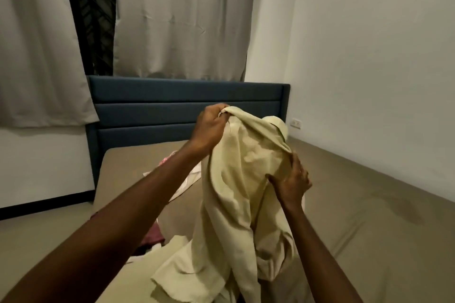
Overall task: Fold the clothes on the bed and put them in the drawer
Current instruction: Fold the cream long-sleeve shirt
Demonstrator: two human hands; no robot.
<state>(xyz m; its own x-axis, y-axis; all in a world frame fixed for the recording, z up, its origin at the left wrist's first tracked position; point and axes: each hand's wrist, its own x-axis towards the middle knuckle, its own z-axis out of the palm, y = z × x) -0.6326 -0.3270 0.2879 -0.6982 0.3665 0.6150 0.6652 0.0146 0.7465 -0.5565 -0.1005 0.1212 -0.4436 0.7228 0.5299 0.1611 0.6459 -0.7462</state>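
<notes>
A pale yellow shirt [236,192] hangs lifted above the bed [357,216], its lower part trailing onto the mattress. My left hand [209,128] grips the shirt's top edge, raised near the headboard. My right hand [291,181] pinches the fabric lower down on the shirt's right side, by the collar. More clothes lie behind my left arm: a pink and white garment [179,174] and a maroon one [154,233]. No drawer is in view.
A dark blue headboard [160,106] stands at the far end of the bed. Grey curtains [182,19] hang behind it over a dark window. A white wall [369,69] with a socket [295,123] runs along the bed's right side.
</notes>
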